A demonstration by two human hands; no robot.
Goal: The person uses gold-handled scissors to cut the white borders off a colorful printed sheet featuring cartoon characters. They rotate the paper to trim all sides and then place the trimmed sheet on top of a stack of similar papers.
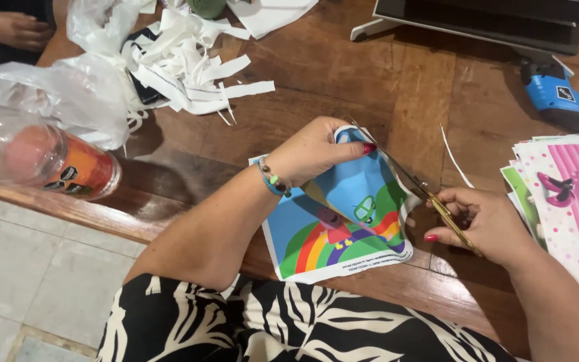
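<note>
On a dark wooden table [397,87], above a pale tiled floor [28,268], the left hand [316,151] closes its fingers on the top edge of a colourful printed sheet [343,214]; the right hand [487,224] is curled around gold-handled scissors [423,191], blades at the sheet's right edge; white paper strips [189,60] lie heaped behind; a stack of pink printed sheets [564,201] lies right; a plastic bottle [41,157] lies left.

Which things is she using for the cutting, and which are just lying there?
In use:
left hand
rainbow cartoon sheet
right hand
gold scissors

Lying about:
white paper strips
plastic bags
plastic bottle, on its side
stack of printed sheets
blue power tool
</note>
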